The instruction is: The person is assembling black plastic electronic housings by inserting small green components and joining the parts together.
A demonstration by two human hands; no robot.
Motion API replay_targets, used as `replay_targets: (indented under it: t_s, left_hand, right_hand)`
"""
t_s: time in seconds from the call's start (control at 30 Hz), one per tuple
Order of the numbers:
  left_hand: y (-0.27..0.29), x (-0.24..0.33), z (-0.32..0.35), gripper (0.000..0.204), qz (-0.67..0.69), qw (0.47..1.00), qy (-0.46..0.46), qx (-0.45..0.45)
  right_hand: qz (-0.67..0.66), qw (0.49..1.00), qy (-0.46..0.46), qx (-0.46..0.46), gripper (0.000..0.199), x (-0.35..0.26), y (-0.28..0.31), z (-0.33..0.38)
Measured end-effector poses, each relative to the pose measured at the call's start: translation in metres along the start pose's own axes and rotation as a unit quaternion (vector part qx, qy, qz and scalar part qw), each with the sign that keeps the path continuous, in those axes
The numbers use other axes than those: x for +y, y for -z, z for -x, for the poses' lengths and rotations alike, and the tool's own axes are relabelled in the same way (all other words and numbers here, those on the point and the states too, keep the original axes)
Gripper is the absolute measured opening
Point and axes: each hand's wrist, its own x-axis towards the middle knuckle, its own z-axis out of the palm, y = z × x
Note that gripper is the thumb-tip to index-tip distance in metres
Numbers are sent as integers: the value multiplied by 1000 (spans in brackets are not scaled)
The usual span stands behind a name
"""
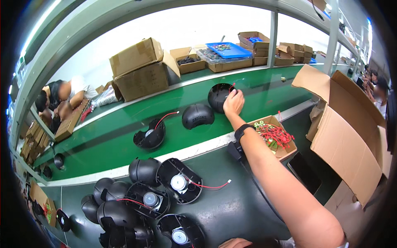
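Reaching across the green conveyor belt [124,136], the right hand [233,103] has its fingers pinched together at the rim of a black speaker shell half [218,97] lying on the far part of the belt, apparently on the thin red lead there (whether it grips wire or plastic is too small to tell). The step in hand reads as handling this shell on the belt; the next move would call for a steady hold that does not tug the wire from its joint. The left hand [235,243] shows only as a sliver at the lower edge, on the near side of the belt, and its state cannot be told. Also on the belt, nearer than the held shell, lie a closed domed shell [198,116] and an open shell with red wire [149,134]. On the dark bench below the belt, a cluster of speaker halves [149,198] shows round silver drivers, glossy moulded plastic and red leads ending in white plugs. Just right of the belt's near edge sits a small cardboard box [276,138] of red-wired parts; a large open carton [347,136] stands beyond it.
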Motion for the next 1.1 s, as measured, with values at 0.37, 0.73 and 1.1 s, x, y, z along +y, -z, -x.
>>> replay_targets:
  t_s: [0.37,0.73,1.1]
  left_hand:
    - [1,4,-5,18,-20,998,-46,32]
    - [-8,11,-3,14,-48,998,-13,41]
    - [-8,20,-3,40,-167,968,-115,147]
  right_hand:
    - [-151,695,591,-381,43,-128,47,67]
    - [48,725,410,-552,19,-128,91,97]
    - [-230,657,-254,-671,10,-17,351,83]
